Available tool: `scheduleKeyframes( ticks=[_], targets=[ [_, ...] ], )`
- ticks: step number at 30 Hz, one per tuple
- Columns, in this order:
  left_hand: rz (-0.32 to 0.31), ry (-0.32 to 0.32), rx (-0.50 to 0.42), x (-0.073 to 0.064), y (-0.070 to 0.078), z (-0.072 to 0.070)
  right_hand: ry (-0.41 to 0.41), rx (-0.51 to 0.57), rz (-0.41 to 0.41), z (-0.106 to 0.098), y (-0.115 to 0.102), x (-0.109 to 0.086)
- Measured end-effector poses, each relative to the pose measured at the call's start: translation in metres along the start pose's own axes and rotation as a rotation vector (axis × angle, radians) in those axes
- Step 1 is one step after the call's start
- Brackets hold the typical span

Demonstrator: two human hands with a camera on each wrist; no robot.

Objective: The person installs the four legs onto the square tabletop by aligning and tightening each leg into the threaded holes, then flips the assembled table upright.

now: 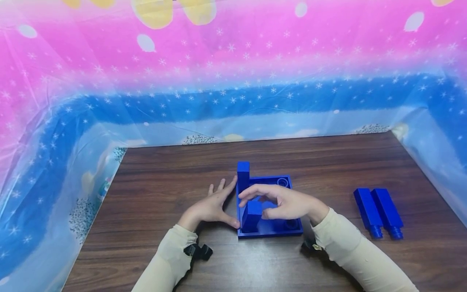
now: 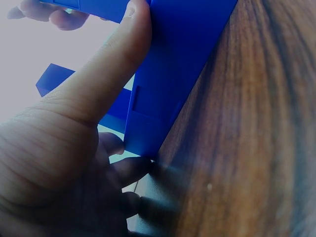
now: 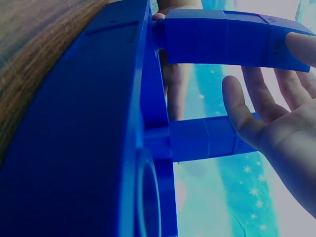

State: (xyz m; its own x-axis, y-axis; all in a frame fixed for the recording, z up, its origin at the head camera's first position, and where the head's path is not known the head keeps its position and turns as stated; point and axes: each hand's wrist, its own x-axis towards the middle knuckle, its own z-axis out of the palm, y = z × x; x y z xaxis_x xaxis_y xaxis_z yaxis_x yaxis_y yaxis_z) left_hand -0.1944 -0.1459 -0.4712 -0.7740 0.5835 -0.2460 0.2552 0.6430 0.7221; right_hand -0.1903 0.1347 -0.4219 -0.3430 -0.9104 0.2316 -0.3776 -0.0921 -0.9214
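Note:
A blue rectangular board (image 1: pixel 277 234) with a raised rim and round sockets lies on the table. My right hand (image 1: pixel 292 201) holds a blue square leg (image 1: pixel 251 217) standing at the board's near left corner, thumb on one side and fingers curled round the far side. At its foot, a narrow neck meets the board in the right wrist view. Another blue square leg (image 1: pixel 243 174) stands upright at the far left corner. My left hand (image 1: pixel 209 205) spreads along the board's left side, thumb (image 2: pixel 118 59) near the front corner and straight fingers toward the back.
Two more blue legs (image 1: pixel 365 207) with threaded ends lie side by side on the wooden table (image 1: pixel 164 170) to the right. Free sockets (image 1: pixel 282 182) show at the board's right corners. A patterned sheet (image 1: pixel 233 81) surrounds the table's back and sides.

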Motion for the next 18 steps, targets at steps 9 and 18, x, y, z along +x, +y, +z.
scheduleKeyframes(
  ticks=[9,18],
  targets=[
    [-0.01,-0.007,-0.008,-0.0005,0.0012,-0.0002,0.032,-0.03,-0.023,0.0036,0.0038,0.002],
    [-0.006,-0.007,-0.015,-0.0008,0.0025,-0.001,0.071,-0.051,0.023,0.0056,0.0011,0.0025]
  ],
)
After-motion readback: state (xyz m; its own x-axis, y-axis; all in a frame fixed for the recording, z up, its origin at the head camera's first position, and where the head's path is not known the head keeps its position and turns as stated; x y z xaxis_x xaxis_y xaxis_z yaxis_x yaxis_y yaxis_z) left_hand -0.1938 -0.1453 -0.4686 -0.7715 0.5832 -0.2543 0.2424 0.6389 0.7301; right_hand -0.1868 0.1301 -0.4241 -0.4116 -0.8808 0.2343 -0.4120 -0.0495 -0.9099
